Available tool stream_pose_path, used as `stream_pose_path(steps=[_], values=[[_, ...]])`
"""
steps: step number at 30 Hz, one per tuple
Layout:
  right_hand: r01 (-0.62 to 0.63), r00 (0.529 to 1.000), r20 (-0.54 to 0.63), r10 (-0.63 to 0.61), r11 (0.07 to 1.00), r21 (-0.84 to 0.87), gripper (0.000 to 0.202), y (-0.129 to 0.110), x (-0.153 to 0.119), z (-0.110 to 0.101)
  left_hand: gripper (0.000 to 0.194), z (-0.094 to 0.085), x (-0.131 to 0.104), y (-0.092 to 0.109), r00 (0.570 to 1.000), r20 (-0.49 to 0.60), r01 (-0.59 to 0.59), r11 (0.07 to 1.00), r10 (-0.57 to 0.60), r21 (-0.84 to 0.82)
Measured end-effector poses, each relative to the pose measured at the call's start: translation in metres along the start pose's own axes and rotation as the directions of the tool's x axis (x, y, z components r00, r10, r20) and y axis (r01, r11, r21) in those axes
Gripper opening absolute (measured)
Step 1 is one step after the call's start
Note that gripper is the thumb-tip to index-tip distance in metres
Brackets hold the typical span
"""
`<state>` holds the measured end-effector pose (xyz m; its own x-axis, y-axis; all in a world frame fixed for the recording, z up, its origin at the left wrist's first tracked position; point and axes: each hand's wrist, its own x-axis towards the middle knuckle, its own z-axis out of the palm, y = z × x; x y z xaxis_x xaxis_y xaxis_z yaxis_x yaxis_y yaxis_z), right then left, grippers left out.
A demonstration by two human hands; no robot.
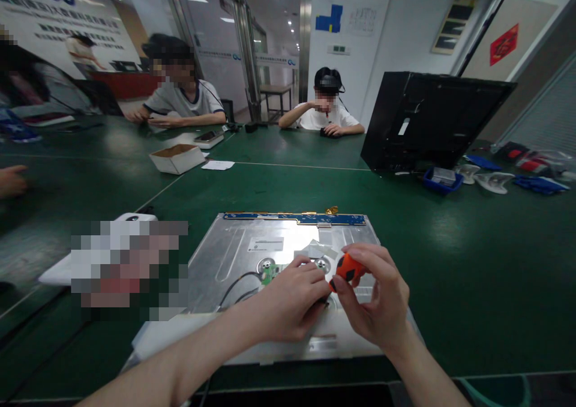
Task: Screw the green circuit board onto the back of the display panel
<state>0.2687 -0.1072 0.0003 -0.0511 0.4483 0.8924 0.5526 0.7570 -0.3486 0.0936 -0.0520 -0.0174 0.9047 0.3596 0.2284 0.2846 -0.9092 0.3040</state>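
Clearly, the orange-and-black screwdriver (350, 268) is pinched between my right hand's (387, 296) thumb and fingers, above the display panel (207, 278). My left hand (290, 302) curls beside its lower end; whether it grips anything, I can't tell. I reckon a tilted push could slip the hidden tip into those fingers or gouge metal. Just beyond that hand, a dragging wrist could snag the green circuit board (269, 273) and black cables (234, 283).

No wording reads with certainty. Left of the glass door (278, 32), a wall sign (67, 20) bears blurred Chinese characters; far right, a red diamond (504, 44) has Chinese lettering; below, the metal panel's (231, 257) white label (265, 244) is too small.
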Motion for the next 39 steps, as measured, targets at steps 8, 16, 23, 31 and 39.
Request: stream_pose_path(steps=[8,16,23,31,39], values=[[-0.039,0.999,0.031,0.039,0.999,0.011,0.053,0.000,-0.005,-0.001,0.018,0.000,0.000,0.000,1.000,-0.007,-0.003,1.000,0.003,0.000],[-0.001,1.000,-0.001,0.001,1.000,0.012,0.053,0.001,-0.002,0.000,0.017,-0.001,0.000,0.001,1.000,-0.005,0.003,1.000,-0.003,0.004],[0.028,1.000,-0.005,-0.029,0.996,-0.083,0.042,-0.004,0.005,-0.002,0.017,0.001,-0.001,0.000,1.000,-0.022,-0.003,1.000,0.003,0.005],[0.007,0.999,0.051,-0.005,0.999,-0.040,0.055,-0.003,0.001,-0.002,0.017,-0.001,0.000,0.000,1.000,-0.001,-0.009,1.000,0.009,0.002],[0.002,1.000,0.028,0.000,0.998,-0.066,0.049,-0.002,0.000,0.000,0.014,-0.002,0.001,0.001,1.000,0.008,0.008,1.000,-0.008,0.002]])
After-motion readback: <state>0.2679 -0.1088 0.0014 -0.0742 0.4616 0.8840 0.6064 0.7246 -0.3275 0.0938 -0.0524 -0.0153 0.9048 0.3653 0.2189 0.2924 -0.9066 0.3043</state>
